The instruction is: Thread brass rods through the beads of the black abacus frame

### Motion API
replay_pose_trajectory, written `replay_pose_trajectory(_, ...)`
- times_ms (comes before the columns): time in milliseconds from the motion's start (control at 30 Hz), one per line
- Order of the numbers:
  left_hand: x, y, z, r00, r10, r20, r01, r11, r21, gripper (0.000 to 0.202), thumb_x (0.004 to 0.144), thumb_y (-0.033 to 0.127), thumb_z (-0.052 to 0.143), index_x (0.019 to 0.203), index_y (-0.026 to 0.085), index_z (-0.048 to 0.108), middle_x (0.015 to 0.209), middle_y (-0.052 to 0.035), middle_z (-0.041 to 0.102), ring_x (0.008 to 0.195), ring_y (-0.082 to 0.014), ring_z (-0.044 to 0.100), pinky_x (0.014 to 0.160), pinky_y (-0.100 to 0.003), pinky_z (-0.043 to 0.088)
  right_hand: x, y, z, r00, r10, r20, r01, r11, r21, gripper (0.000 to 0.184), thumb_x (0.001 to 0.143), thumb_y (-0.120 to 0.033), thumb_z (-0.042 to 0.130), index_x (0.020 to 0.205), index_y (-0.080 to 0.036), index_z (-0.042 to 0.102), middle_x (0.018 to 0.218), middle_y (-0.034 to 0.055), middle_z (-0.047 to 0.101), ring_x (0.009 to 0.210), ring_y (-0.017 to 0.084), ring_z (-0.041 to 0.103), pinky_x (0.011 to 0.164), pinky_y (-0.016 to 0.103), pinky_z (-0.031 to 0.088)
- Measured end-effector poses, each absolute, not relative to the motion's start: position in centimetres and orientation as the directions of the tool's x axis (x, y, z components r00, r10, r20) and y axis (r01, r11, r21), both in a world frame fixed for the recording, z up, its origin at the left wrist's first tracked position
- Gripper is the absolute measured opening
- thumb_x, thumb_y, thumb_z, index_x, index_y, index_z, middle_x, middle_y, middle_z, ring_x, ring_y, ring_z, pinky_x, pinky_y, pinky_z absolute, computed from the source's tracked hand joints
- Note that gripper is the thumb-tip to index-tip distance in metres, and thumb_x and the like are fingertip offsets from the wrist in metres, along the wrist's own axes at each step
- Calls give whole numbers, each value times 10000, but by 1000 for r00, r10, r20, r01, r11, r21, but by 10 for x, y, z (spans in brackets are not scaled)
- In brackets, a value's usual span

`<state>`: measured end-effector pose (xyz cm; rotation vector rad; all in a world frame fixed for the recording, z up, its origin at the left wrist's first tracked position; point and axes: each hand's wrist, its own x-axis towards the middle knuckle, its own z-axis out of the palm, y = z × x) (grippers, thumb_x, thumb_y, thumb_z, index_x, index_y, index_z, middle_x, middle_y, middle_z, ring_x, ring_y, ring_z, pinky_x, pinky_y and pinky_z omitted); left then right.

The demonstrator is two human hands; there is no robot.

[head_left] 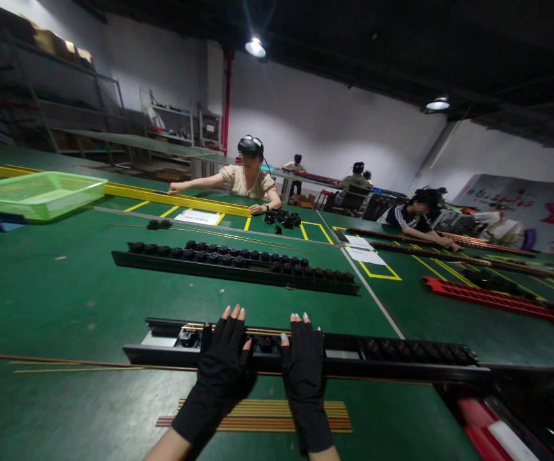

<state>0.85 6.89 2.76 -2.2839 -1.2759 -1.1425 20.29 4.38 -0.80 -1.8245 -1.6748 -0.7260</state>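
Both my hands wear black fingerless gloves and reach forward over a long black channel rail (pixel 402 367). My left hand (pixel 224 349) lies across its left half, fingers stretched out, beside a small black part with a light metal piece (pixel 188 337). Just right of the middle, my right hand (pixel 303 352) rests the same way, fingers extended. Thin brass-coloured rods (pixel 267 331) run along the channel between and under my fingers; whether I press them, I cannot tell. A row of black roller-like parts (pixel 416 351) fills the rail's right end. My palms hide part of the channel.
Below my wrists lies a row of brass and reddish rods (pixel 258 424). Long thin rods (pixel 80 367) extend left. Beyond stands another black rail (pixel 162 261) with black parts. A green basket (pixel 51 208), yellow rail (pixel 200 202), red rail (pixel 488 299) and co-workers (pixel 248 179) are farther off.
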Motion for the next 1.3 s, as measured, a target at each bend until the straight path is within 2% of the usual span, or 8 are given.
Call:
replay_pose_trajectory(67, 7, 67, 29, 330, 617, 714, 806, -578, 127, 482, 786, 252, 556, 1260, 170, 563, 1407, -166, 535, 1353, -359, 414, 1100, -597, 230, 202, 43, -8, 78, 697, 713, 997, -70, -40, 448, 969, -310, 354, 1324, -176, 591, 1327, 131, 620, 1322, 260, 487, 1110, 482, 336)
replay_pose_trajectory(200, 5, 66, 26, 368, 633, 681, 809, -579, 101, 393, 732, 275, 602, 1115, 193, 638, 1400, -159, 544, 1293, -379, 471, 1064, -596, 287, 199, 43, -5, 96, 687, 720, 995, -88, -49, 462, 972, -321, 346, 1341, -162, 573, 1328, 140, 617, 1320, 267, 486, 1103, 495, 342)
replay_pose_trajectory(400, 2, 70, 21, 388, 618, 684, 812, -581, 65, 429, 730, 298, 578, 1146, 201, 617, 1387, -160, 553, 1248, -377, 495, 1039, -593, 311, 185, 45, 3, 111, 667, 737, 993, -105, -54, 536, 970, -382, 372, 1390, -74, 503, 1423, 192, 519, 1374, 323, 402, 1090, 534, 331)
replay_pose_trajectory(600, 2, 70, 20, 386, 603, 698, 806, -589, 63, 472, 706, 319, 579, 1168, 218, 597, 1370, -166, 561, 1238, -384, 492, 1024, -608, 313, 179, 43, 2, 20, 670, 742, 999, -40, 9, 481, 977, -354, 406, 1314, -51, 568, 1334, 168, 606, 1305, 296, 476, 1070, 490, 360)
replay_pose_trajectory(833, 5, 66, 25, 374, 617, 693, 806, -585, 85, 330, 679, 317, 620, 988, 206, 650, 1377, -162, 552, 1247, -390, 482, 1056, -599, 285, 176, 39, 6, 25, 676, 737, 999, -52, 13, 465, 981, -323, 400, 1312, -39, 563, 1331, 171, 606, 1291, 304, 487, 1085, 503, 343)
replay_pose_trajectory(1100, 4, 66, 26, 364, 637, 679, 807, -579, 110, 466, 726, 304, 579, 1179, 195, 596, 1368, -150, 565, 1233, -367, 497, 1045, -576, 304, 166, 30, 19, 84, 695, 714, 996, -44, -75, 605, 977, -359, 398, 1493, -51, 322, 1501, 198, 417, 1464, 300, 240, 1134, 518, 280)
replay_pose_trajectory(1167, 4, 67, 26, 363, 637, 680, 809, -578, 109, 491, 734, 316, 575, 1210, 196, 585, 1375, -154, 559, 1233, -372, 499, 1045, -580, 303, 164, 31, 15, 53, 697, 715, 998, -10, -65, 590, 974, -361, 408, 1486, -74, 350, 1478, 185, 456, 1452, 290, 276, 1141, 508, 269)
replay_pose_trajectory(1300, 5, 67, 26, 347, 638, 688, 817, -565, 112, 494, 762, 318, 556, 1242, 202, 573, 1371, -149, 566, 1217, -362, 518, 1046, -566, 304, 162, 37, 5, 29, 684, 729, 997, 34, -71, 496, 980, -356, 404, 1386, -90, 505, 1386, 154, 567, 1367, 260, 423, 1143, 464, 271)
